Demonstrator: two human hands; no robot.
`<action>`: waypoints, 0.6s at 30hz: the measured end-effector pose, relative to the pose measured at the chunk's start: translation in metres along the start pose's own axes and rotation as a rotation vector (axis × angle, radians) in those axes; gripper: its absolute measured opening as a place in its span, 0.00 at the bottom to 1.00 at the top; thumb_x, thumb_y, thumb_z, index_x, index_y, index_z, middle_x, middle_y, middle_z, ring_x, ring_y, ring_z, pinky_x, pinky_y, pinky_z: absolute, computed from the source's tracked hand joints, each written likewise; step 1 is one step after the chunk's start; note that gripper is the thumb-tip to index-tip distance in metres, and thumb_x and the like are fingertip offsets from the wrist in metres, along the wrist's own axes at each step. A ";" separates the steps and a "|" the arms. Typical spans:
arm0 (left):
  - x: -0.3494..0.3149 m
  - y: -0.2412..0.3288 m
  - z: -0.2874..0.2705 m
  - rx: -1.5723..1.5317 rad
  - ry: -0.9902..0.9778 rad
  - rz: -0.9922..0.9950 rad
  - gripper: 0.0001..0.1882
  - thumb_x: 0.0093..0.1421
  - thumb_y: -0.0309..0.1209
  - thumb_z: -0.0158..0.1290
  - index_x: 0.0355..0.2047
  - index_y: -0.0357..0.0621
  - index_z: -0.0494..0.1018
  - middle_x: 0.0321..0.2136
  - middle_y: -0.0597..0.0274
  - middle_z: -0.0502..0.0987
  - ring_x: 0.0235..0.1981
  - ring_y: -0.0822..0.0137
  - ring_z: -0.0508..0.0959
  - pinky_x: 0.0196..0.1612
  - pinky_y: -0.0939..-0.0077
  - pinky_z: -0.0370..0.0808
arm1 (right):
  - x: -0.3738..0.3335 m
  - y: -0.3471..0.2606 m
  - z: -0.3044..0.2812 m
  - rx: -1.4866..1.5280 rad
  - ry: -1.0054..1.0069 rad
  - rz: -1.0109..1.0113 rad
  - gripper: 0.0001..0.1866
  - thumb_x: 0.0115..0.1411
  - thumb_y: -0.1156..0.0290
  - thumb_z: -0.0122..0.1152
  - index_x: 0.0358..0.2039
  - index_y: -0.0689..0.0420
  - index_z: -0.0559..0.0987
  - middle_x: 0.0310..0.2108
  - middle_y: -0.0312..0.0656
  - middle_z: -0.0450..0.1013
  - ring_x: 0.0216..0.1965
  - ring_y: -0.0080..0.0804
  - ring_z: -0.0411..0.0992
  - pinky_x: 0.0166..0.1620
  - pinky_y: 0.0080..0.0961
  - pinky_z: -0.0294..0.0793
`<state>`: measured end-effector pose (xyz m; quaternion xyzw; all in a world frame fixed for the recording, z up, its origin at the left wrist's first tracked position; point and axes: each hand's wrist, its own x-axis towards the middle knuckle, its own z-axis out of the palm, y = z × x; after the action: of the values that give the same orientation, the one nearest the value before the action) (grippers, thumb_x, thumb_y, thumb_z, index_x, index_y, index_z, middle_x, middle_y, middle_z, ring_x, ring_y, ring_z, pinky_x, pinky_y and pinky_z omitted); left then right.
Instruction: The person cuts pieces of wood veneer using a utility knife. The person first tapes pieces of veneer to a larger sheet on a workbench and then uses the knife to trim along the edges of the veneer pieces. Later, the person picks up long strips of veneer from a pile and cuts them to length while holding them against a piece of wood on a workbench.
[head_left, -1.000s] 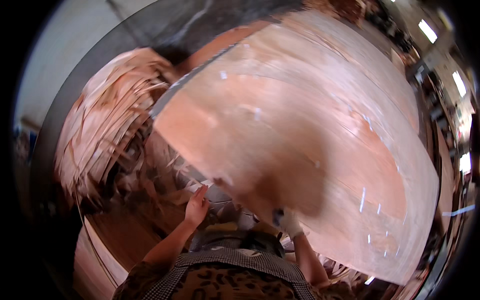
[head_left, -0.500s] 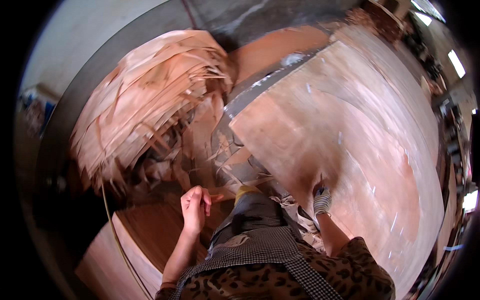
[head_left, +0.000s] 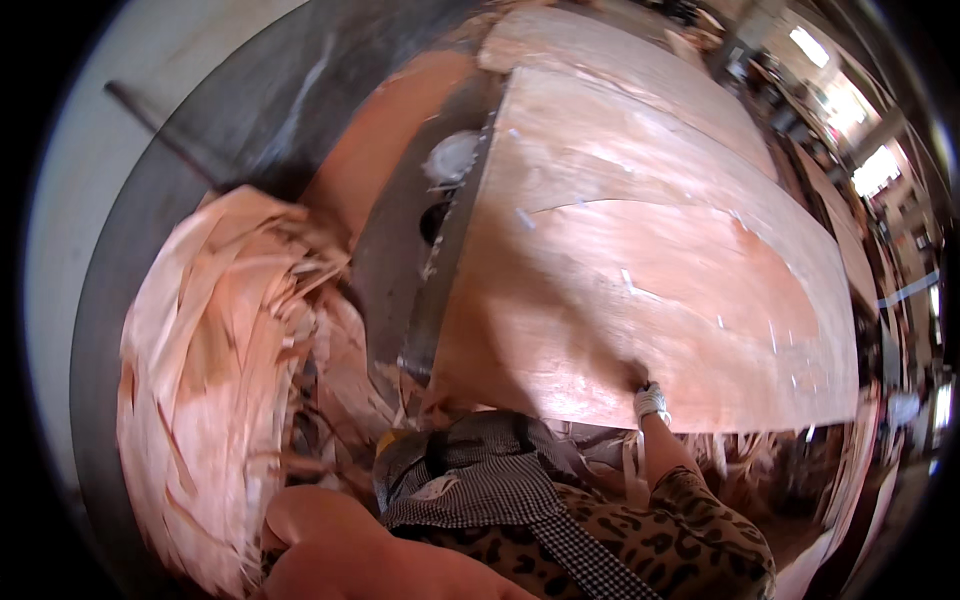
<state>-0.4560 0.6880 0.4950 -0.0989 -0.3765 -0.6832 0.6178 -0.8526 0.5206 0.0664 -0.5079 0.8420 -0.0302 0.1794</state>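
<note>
Right in front of the person, here's the big wooden sheet, lying broad and flat, its long axis seeming to run left to right across the body. The gloved right hand is the nearer one, at the near edge, right of that edge's middle and apparently touching! Its fingers are too small to read, so whether they grip anything, I cannot tell. On the other side, the left arm bends low, its hand out of view. So the sheet spreads ahead of the right hand and to both sides, with a heap of wood strips off to the left.
</note>
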 end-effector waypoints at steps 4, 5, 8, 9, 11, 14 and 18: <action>0.011 0.048 -0.034 -0.016 -0.216 -0.087 0.26 0.62 0.41 0.36 0.09 0.44 0.62 0.08 0.69 0.61 0.06 0.75 0.61 0.43 0.58 0.71 | -0.018 0.010 0.023 0.313 -0.011 0.090 0.11 0.54 0.65 0.46 0.31 0.58 0.73 0.30 0.53 0.72 0.35 0.51 0.70 0.37 0.39 0.68; 0.019 0.066 -0.044 -0.004 -0.259 -0.212 0.25 0.62 0.40 0.36 0.09 0.43 0.62 0.09 0.69 0.62 0.06 0.75 0.61 0.43 0.59 0.71 | -0.048 -0.012 0.019 0.407 -0.022 0.099 0.11 0.54 0.65 0.47 0.31 0.58 0.73 0.30 0.53 0.72 0.35 0.50 0.70 0.37 0.39 0.68; 0.031 0.090 -0.073 -0.162 -0.580 -0.300 0.25 0.62 0.39 0.37 0.10 0.42 0.64 0.10 0.67 0.63 0.08 0.75 0.63 0.43 0.60 0.71 | -0.139 -0.002 0.024 0.307 0.313 0.061 0.07 0.54 0.69 0.50 0.29 0.59 0.71 0.19 0.44 0.71 0.20 0.30 0.70 0.24 0.27 0.68; 0.031 0.097 -0.081 -0.194 -0.617 -0.312 0.25 0.62 0.39 0.37 0.10 0.41 0.65 0.10 0.66 0.63 0.08 0.75 0.63 0.43 0.60 0.71 | -0.188 -0.036 0.014 0.183 0.352 0.082 0.08 0.53 0.69 0.50 0.30 0.59 0.72 0.22 0.45 0.72 0.24 0.32 0.70 0.28 0.28 0.68; 0.030 0.101 -0.083 -0.339 -0.675 -0.361 0.24 0.62 0.38 0.37 0.11 0.40 0.65 0.10 0.65 0.63 0.09 0.75 0.64 0.43 0.60 0.71 | -0.284 -0.004 0.027 0.298 0.363 0.315 0.08 0.54 0.68 0.49 0.31 0.59 0.72 0.24 0.47 0.71 0.26 0.39 0.70 0.30 0.31 0.68; 0.010 0.099 -0.067 -0.632 -0.661 -0.311 0.24 0.62 0.37 0.37 0.12 0.39 0.66 0.09 0.65 0.63 0.09 0.74 0.63 0.43 0.60 0.71 | -0.432 0.065 0.083 0.490 0.467 0.744 0.07 0.54 0.67 0.49 0.29 0.57 0.72 0.28 0.52 0.72 0.32 0.51 0.70 0.35 0.39 0.68; -0.015 0.105 -0.044 -0.819 -0.646 -0.513 0.22 0.62 0.36 0.37 0.13 0.40 0.66 0.08 0.65 0.61 0.09 0.74 0.63 0.41 0.61 0.72 | -0.570 0.005 0.048 0.249 0.675 0.987 0.10 0.57 0.64 0.47 0.26 0.57 0.69 0.24 0.54 0.71 0.27 0.54 0.69 0.30 0.44 0.67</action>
<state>-0.3419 0.6765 0.4964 -0.4391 -0.2629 -0.8360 0.1977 -0.6018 1.0226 0.1751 0.0043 0.9785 -0.2010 -0.0463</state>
